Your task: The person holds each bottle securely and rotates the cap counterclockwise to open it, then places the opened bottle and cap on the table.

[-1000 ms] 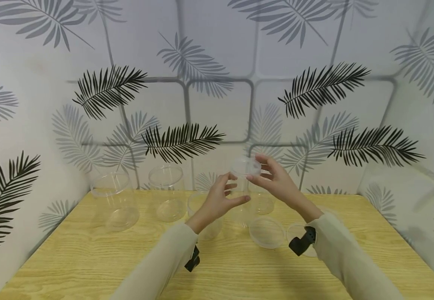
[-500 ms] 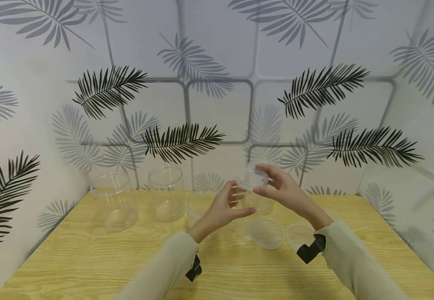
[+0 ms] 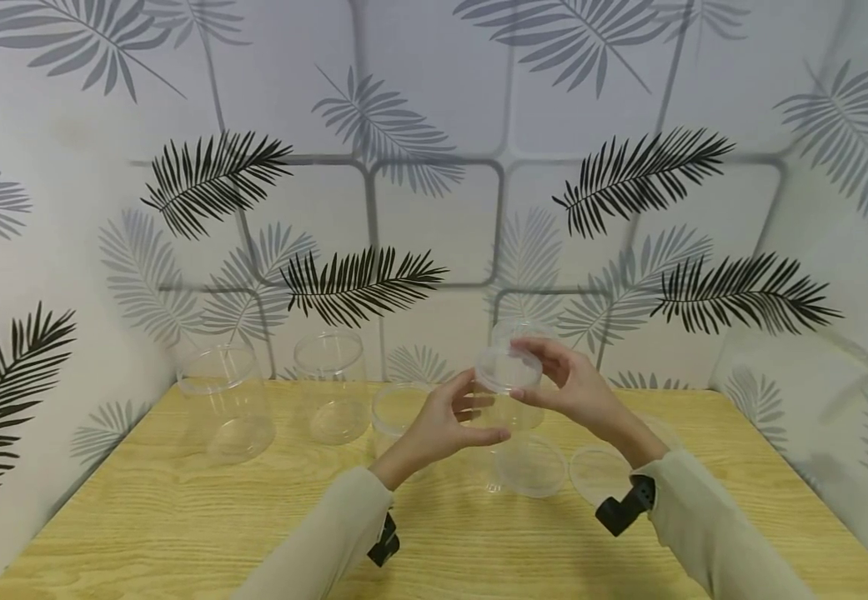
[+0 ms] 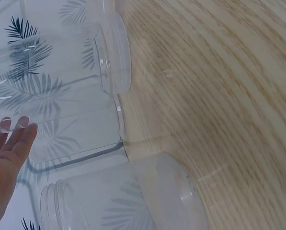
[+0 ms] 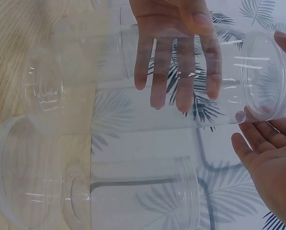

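The right hand (image 3: 574,379) is pinching a lid (image 3: 509,369) at the top of a clear jar (image 5: 128,103), roughly upright. The left hand (image 3: 444,425) is curving around the jar's side, its fingers spreading behind the plastic. Two lids (image 3: 529,467) (image 3: 600,475) are lying toward the worktop's (image 3: 178,517) right edge. Just beyond the left hand another jar (image 3: 392,408) is standing; two more (image 3: 227,408) (image 3: 330,392) are standing near the back left corner.
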A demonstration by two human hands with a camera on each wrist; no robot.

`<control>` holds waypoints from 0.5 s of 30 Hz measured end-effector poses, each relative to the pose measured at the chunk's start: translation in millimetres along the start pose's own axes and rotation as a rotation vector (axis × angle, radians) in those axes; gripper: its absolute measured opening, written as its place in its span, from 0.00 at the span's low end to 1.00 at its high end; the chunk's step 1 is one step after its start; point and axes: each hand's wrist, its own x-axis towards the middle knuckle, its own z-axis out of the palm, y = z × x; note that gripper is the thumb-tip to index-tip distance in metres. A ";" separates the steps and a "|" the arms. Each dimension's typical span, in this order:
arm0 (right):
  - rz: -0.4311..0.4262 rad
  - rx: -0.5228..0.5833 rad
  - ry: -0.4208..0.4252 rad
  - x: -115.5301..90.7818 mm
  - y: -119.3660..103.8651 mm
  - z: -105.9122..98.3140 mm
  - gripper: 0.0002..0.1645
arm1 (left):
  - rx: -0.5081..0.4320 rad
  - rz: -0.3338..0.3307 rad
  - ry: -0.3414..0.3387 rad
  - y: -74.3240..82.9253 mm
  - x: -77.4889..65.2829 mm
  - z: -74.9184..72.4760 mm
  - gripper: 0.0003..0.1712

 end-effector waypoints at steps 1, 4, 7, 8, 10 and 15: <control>-0.004 0.000 -0.002 -0.5 0.4 0.1 0.38 | -0.001 0.002 -0.005 0.9 -0.7 -0.3 0.43; -0.019 0.005 -0.009 -1.9 1.7 0.1 0.37 | -0.005 0.004 -0.022 0.8 -1.2 -1.1 0.42; -0.049 0.027 -0.045 -2.4 2.9 -1.6 0.36 | -0.025 0.008 -0.053 -0.9 -0.5 -2.2 0.41; -0.062 0.045 -0.070 -2.3 3.4 -2.8 0.36 | -0.032 0.009 -0.065 -1.3 -0.4 -2.7 0.41; -0.084 0.097 -0.136 -1.4 4.4 -5.7 0.36 | -0.050 0.010 -0.095 -1.5 -0.2 -3.8 0.41; -0.083 0.244 -0.302 3.0 7.2 -12.0 0.36 | -0.059 -0.006 -0.131 -1.0 0.5 -5.9 0.42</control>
